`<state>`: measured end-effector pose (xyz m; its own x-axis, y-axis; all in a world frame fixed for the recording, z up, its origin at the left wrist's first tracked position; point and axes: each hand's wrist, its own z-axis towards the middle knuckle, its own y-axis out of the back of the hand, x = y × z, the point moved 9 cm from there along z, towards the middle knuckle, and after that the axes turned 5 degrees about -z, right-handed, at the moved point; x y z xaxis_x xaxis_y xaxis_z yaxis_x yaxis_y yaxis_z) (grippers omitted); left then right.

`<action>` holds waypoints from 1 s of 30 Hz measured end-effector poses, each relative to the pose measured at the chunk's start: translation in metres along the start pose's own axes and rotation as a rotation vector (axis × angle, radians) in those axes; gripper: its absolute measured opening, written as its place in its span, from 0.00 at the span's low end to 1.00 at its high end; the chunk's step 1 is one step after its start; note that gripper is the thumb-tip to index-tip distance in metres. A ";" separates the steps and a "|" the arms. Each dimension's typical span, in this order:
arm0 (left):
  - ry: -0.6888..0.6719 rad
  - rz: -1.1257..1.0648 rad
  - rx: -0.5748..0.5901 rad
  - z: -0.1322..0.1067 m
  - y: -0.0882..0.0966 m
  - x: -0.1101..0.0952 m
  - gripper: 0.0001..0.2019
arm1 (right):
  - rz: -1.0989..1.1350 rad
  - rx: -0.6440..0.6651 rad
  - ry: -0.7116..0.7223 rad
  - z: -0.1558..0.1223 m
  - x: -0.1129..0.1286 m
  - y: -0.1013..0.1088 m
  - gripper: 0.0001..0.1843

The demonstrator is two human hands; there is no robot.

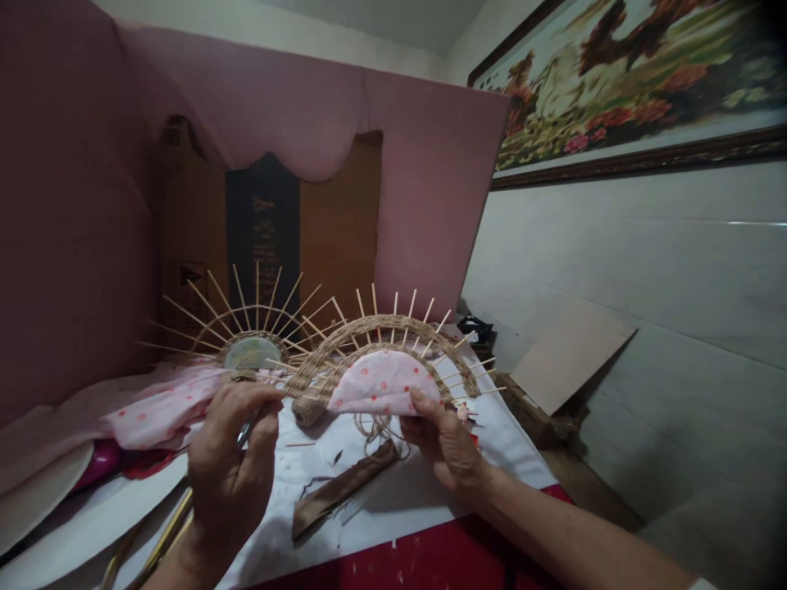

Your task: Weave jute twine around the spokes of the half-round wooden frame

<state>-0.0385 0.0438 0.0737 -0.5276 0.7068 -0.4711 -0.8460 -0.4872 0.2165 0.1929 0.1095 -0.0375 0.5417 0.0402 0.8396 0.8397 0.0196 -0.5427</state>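
A half-round twine weaving (369, 328) with thin wooden sticks fanning out stands upright before me. Pink fabric with red dots (381, 381) covers its flat centre. My right hand (446, 438) grips the lower right edge of that fabric, thumb in front. At the left end of the outer woven band, the fingers of my left hand (237, 459) are pinched together. A small metallic object (246, 430) shows partly inside that hand; its kind is hidden. Behind stands a second stick fan (252, 352) with a pale half-round centre.
A twine roll (309, 411), loose twine and a folded brown strip (344, 492) lie on the white table covering (418, 500). Dotted pink cloth (160, 410) is at left. A cardboard box (338, 238) stands behind, and a board (571, 360) leans by the right wall.
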 end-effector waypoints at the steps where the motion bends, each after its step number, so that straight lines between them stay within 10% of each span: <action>1: 0.023 -0.022 -0.012 0.000 0.001 0.003 0.08 | 0.002 -0.026 0.017 0.001 0.002 0.003 0.17; 17: 0.617 -0.670 0.001 -0.004 -0.030 0.049 0.08 | 0.003 -0.066 0.148 0.003 0.011 0.011 0.14; 30: 0.664 -0.826 0.132 -0.011 -0.051 0.038 0.06 | -0.019 -0.164 0.134 0.001 0.010 0.019 0.16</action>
<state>-0.0144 0.0899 0.0355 0.3266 0.3518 -0.8772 -0.9449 0.1026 -0.3107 0.2140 0.1114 -0.0395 0.5168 -0.0924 0.8511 0.8388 -0.1442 -0.5249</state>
